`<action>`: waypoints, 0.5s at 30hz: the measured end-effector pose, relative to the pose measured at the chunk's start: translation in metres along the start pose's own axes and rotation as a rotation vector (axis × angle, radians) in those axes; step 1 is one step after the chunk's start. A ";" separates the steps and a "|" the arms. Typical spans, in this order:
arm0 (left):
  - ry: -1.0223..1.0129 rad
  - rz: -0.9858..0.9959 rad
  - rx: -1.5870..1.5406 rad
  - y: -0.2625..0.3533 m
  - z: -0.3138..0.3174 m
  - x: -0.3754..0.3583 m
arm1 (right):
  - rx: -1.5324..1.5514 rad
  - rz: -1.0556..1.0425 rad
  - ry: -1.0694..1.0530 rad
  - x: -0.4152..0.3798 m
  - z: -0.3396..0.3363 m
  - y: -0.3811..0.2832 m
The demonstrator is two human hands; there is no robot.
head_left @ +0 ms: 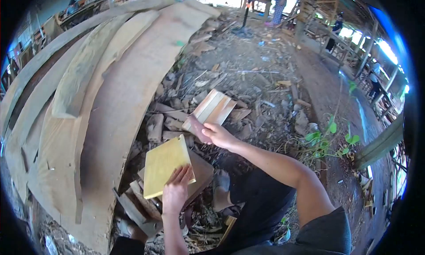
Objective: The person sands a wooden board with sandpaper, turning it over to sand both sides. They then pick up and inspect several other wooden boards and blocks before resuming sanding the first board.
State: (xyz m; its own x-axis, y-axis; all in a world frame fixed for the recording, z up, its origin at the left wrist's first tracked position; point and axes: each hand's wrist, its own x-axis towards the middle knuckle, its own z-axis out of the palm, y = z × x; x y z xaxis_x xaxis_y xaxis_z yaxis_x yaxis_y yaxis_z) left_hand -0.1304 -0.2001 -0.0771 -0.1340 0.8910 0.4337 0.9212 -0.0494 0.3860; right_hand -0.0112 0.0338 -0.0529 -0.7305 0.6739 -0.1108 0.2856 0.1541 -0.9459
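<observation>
A yellowish wooden board with a small hole near its top corner lies tilted in front of me. My left hand rests on its lower right part, fingers extended over the surface. My right hand is closed round a dark reddish-brown strip, whose exact nature I cannot make out. Just beyond that strip a striped wooden board, light and reddish, rests on the wood scraps. Beneath the yellowish board a brown flat surface partly shows.
Large curved wood slabs are stacked on the left. Wood scraps and debris cover the ground ahead. A green plant and a post are on the right. Several people stand farther back, one in patterned trousers.
</observation>
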 end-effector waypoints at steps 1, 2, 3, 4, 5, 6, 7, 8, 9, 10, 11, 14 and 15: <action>0.018 0.008 0.017 0.001 -0.003 0.006 | -0.045 -0.032 0.011 -0.004 -0.008 -0.007; 0.030 0.005 0.039 0.006 -0.017 0.009 | -0.084 -0.061 0.011 -0.008 -0.011 -0.012; 0.099 -0.092 -0.044 0.013 -0.032 0.010 | -0.127 -0.048 0.052 -0.012 -0.016 -0.016; 0.168 -0.195 -0.124 0.019 -0.048 0.015 | -0.169 -0.034 0.087 -0.014 -0.021 -0.018; 0.223 -0.130 -0.055 0.014 -0.052 0.013 | -0.052 -0.065 0.137 -0.012 -0.023 -0.008; 0.221 -0.134 -0.046 0.015 -0.053 0.014 | -0.107 -0.115 0.167 -0.004 -0.028 0.010; 0.287 -0.042 0.058 0.019 -0.053 0.017 | -0.084 -0.103 0.200 -0.003 -0.028 0.013; 0.352 0.052 0.160 0.024 -0.051 0.019 | -0.062 -0.089 0.234 -0.002 -0.027 0.016; 0.368 0.024 0.147 0.029 -0.048 0.020 | -0.061 -0.089 0.231 0.000 -0.027 0.019; 0.368 0.021 0.148 0.030 -0.046 0.018 | -0.085 -0.093 0.200 0.000 -0.026 0.017; 0.200 -0.002 0.110 0.031 -0.044 0.016 | -0.110 -0.098 0.171 0.000 -0.026 0.016; -0.041 0.002 0.046 0.022 -0.017 0.000 | 0.096 0.001 0.117 -0.008 -0.019 0.003; 0.023 -0.013 0.061 0.020 -0.017 0.000 | 0.098 -0.004 0.118 -0.003 -0.022 0.003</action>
State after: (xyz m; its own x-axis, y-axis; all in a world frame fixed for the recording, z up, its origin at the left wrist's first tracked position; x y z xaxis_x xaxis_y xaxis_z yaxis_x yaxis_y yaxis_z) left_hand -0.1185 -0.2089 -0.0561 -0.1541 0.8809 0.4476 0.9398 -0.0092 0.3416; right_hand 0.0052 0.0480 -0.0486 -0.6519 0.7545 -0.0757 0.2165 0.0896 -0.9722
